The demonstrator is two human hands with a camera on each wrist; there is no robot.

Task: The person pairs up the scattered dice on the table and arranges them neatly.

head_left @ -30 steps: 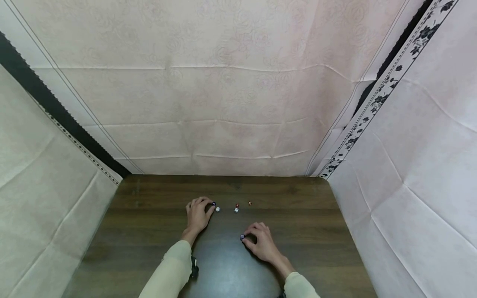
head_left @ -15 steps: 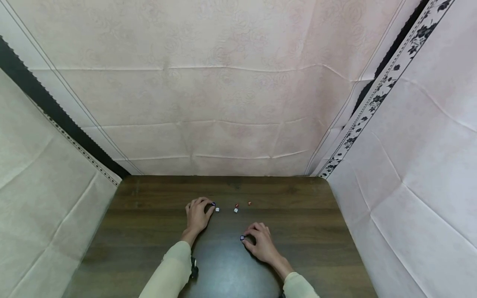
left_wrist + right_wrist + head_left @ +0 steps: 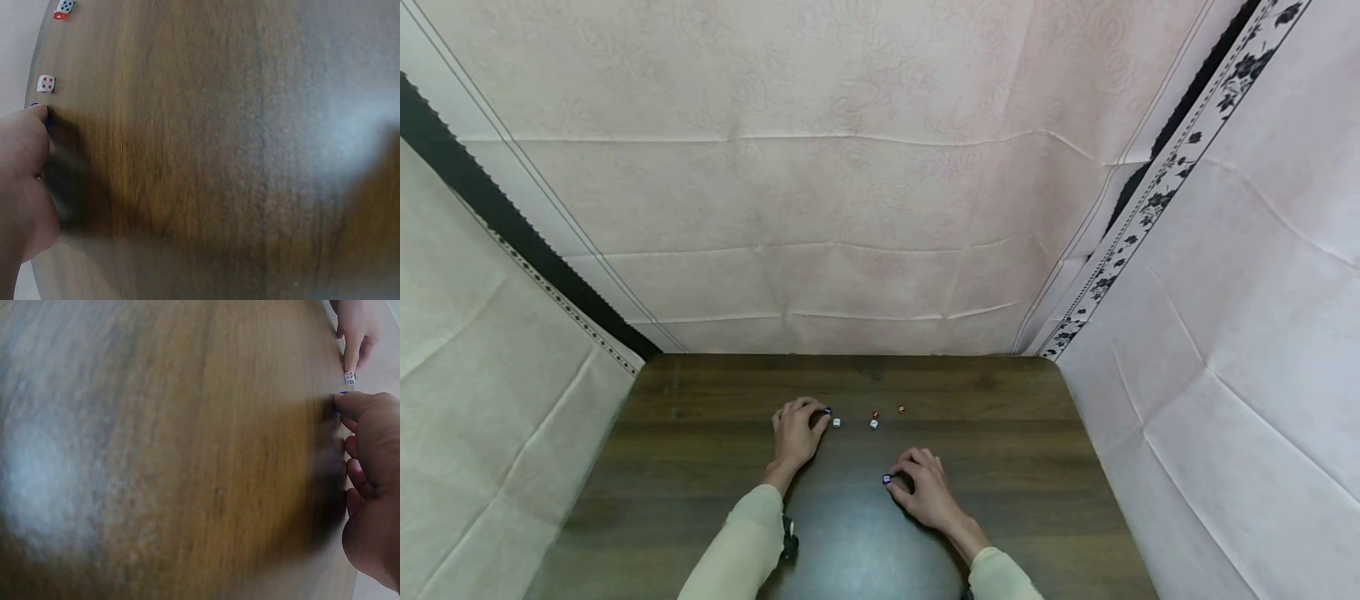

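Note:
At the far left of the dice, my left hand (image 3: 793, 433) pinches a dark blue die (image 3: 827, 411) between thumb and fingertips, low over the wooden table. A white die (image 3: 837, 423) lies just right of those fingertips; its red pips show in the left wrist view. Nearer to me, my right hand (image 3: 922, 489) grips another dark blue die (image 3: 886, 479) with thumb and index finger. Most of that die is covered by the thumb in the right wrist view, where only a blue edge (image 3: 336, 403) shows. A second white die (image 3: 874, 424) sits in front of a red die (image 3: 876, 414).
A small orange-red die (image 3: 902, 409) lies to the right of the red and white pair. The brown table (image 3: 715, 467) ends at a back edge against a pale cloth (image 3: 865, 283). Further cloth hangs along the left and right sides.

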